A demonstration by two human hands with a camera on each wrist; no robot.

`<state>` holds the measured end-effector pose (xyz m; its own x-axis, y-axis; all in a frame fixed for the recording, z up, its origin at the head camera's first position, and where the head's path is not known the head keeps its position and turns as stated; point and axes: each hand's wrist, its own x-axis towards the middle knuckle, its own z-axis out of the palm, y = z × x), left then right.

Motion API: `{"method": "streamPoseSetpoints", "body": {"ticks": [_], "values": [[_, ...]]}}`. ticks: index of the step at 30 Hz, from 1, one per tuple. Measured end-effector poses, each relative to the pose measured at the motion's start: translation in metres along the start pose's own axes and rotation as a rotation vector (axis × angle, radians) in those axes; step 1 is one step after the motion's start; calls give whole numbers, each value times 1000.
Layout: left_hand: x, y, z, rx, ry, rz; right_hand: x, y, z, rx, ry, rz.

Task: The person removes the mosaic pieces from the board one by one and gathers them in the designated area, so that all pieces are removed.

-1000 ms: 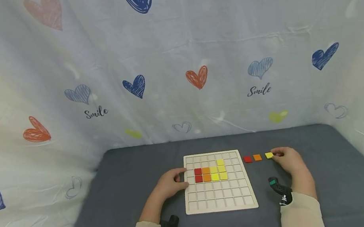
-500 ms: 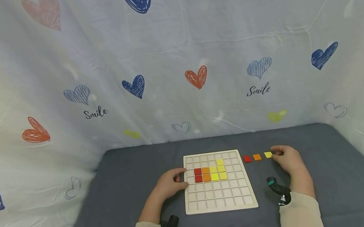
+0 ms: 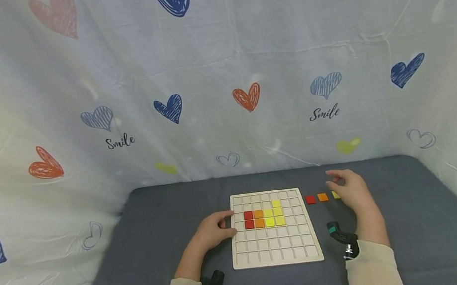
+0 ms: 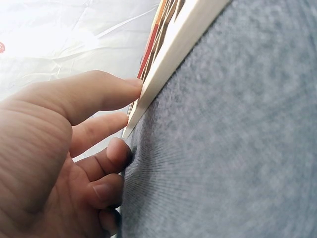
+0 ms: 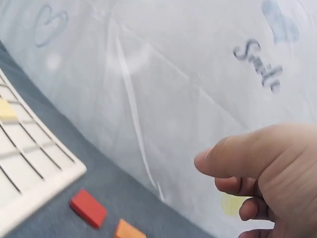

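My left hand [image 3: 212,231] rests its thumb and index fingertip against the left edge of a wooden grid board [image 3: 276,255]. In the left wrist view the thumb [image 4: 111,91] touches the board's pale side, and the other fingers lie low at the cloth. Red tiles [image 3: 248,220], orange tiles [image 3: 259,218] and several yellow tiles [image 3: 273,216] fill cells in the upper part of the board. My right hand [image 3: 354,190] hovers right of the board with nothing visible between thumb and fingers. Below it a yellow tile [image 3: 335,196] on the table is partly covered by the hand.
A loose red tile [image 3: 310,200] and a loose orange tile [image 3: 322,197] lie in a row between the board and the yellow tile. Dark grey cloth [image 3: 167,208] covers the table. A pale curtain [image 3: 197,67] printed with hearts hangs behind it.
My right hand has come off the yellow tile and moved up and slightly left, leaving the tile on the table. The left hand and board have stayed put.
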<state>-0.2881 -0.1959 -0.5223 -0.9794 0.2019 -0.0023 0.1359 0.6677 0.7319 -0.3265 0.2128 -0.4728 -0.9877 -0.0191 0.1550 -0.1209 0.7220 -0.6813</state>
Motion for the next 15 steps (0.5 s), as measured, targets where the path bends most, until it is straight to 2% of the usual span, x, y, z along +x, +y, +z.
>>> {"method": "streamPoseSetpoints", "body": {"ticks": [6, 15], "values": [[0, 0, 1, 10, 0, -5, 4, -22, 8, -8, 18, -62], [-1, 1, -1, -1, -5, -5, 6, -48, 25, -4, -46, -147]]}}
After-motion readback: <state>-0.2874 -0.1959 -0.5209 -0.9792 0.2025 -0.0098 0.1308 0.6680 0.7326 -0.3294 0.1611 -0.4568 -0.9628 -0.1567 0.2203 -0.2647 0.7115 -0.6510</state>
